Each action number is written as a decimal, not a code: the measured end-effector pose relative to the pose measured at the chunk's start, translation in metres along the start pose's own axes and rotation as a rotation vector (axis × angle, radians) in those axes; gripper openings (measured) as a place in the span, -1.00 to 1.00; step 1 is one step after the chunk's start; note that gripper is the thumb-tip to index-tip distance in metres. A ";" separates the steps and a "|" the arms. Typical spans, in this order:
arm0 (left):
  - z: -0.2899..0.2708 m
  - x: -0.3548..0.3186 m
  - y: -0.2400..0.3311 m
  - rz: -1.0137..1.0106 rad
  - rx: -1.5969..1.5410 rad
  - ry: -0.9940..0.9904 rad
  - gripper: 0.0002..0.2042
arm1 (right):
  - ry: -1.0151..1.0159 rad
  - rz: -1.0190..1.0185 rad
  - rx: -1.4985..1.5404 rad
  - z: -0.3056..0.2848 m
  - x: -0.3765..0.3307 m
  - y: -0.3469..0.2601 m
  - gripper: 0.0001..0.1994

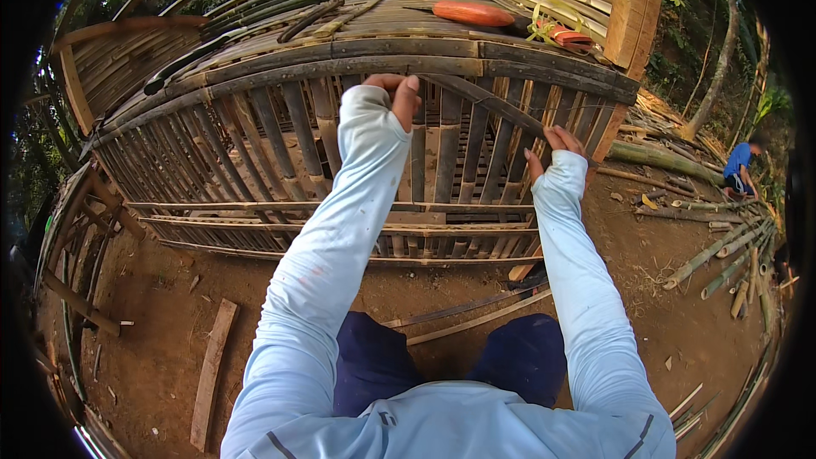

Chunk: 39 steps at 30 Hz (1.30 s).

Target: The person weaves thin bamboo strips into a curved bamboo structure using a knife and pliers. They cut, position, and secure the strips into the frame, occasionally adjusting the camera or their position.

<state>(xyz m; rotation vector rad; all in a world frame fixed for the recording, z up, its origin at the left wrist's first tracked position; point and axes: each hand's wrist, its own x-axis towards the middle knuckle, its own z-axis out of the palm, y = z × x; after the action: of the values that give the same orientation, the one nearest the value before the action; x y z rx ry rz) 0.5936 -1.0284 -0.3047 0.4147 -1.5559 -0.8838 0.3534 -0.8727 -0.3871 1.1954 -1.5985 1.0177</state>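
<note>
A dark split-bamboo strip [484, 98] slants down to the right between my hands, in front of the upright bamboo slats [446, 149] of a raised structure. My left hand [398, 95] is closed at the strip's upper left end, just under the dark top rail [314, 68]. At the lower right end, the fingers and thumb of my right hand [557, 149] are bent around the strip; its tip is partly hidden there. Light blue sleeves cover both my forearms.
An orange elongated object [472, 13] and a red-orange one [568, 36] with yellow-green ribbon lie on the bamboo platform [399, 17]. A plank [212, 374] rests on the dirt at left. Cut bamboo poles [722, 255] are piled at right, near a crouching person in blue [741, 166].
</note>
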 end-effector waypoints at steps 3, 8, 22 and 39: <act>-0.036 0.054 0.028 0.262 0.225 0.214 -0.69 | -0.108 0.120 0.025 -0.026 -0.045 -0.014 -0.49; -0.099 0.185 0.028 0.195 1.032 -0.022 -0.60 | -0.447 0.306 0.363 -0.045 -0.144 -0.058 -0.52; -0.144 0.306 -0.037 -0.142 1.510 -0.176 -0.60 | -0.774 0.500 0.346 -0.127 -0.234 -0.057 -0.64; 0.003 -0.165 0.020 -0.472 -0.613 -0.188 -0.58 | -0.519 0.482 0.696 -0.145 -0.129 -0.112 -0.51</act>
<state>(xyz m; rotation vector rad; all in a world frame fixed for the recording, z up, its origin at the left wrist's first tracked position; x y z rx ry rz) 0.6281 -0.8983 -0.4021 0.2548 -1.2797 -1.7431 0.5070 -0.7246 -0.4568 1.6707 -2.0766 1.7805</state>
